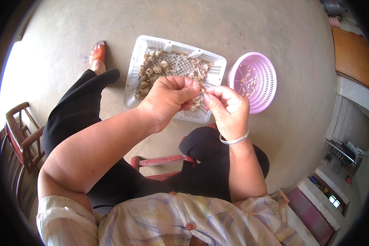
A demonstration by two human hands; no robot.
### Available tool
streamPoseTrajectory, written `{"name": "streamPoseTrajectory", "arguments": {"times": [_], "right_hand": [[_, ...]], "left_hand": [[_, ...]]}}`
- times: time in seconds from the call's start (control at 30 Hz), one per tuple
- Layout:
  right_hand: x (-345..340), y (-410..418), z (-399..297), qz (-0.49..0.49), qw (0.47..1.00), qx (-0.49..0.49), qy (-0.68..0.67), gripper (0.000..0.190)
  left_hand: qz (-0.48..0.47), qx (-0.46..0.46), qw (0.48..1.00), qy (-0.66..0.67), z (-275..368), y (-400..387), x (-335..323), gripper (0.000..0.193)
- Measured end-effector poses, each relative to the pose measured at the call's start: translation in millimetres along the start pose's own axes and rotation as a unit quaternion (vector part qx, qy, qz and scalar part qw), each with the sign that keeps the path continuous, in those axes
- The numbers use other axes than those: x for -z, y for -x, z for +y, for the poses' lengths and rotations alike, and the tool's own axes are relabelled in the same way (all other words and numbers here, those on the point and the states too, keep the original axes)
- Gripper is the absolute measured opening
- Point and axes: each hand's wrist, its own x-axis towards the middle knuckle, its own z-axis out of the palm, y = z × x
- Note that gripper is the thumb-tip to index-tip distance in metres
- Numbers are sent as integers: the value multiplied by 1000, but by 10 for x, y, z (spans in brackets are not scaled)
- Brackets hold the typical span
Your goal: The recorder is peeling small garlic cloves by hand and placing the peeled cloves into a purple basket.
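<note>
My left hand (169, 100) and my right hand (229, 107) meet above the near right part of a white plastic basket (218, 72). Between their fingertips they pinch a small pale piece, apparently a garlic clove (203, 90), mostly covered by the fingers. The white basket holds garlic bulbs (157, 69) on its left side and loose dry skins (200, 69) on its right. To the right stands a round pink plastic basket (270, 83), with small pale peeled cloves (249, 80) scattered over its bottom. A silver bangle circles my right wrist.
Both baskets stand on a concrete floor (298, 92). My sandalled foot (97, 57) is left of the white basket. A red wooden stool (161, 161) shows between my legs. A wooden chair (26, 135) stands at the far left; a tan panel (353, 58) is at the upper right.
</note>
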Motion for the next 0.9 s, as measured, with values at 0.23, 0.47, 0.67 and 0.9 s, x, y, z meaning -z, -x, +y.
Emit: {"name": "streamPoseTrajectory", "arguments": {"times": [0.23, 0.47, 0.67, 0.9], "right_hand": [[49, -25, -20, 14, 980, 139, 144, 11], [54, -18, -24, 14, 972, 177, 154, 11], [10, -30, 48, 6, 997, 55, 44, 8], [-109, -11, 93, 21, 991, 106, 80, 5]], "left_hand": [[11, -20, 991, -132, 69, 22, -29, 9], [19, -92, 965, -245, -2, -4, -16, 11], [28, -100, 960, -261, -43, 5, -48, 11], [74, -78, 947, -304, -52, 26, -127, 14]]}}
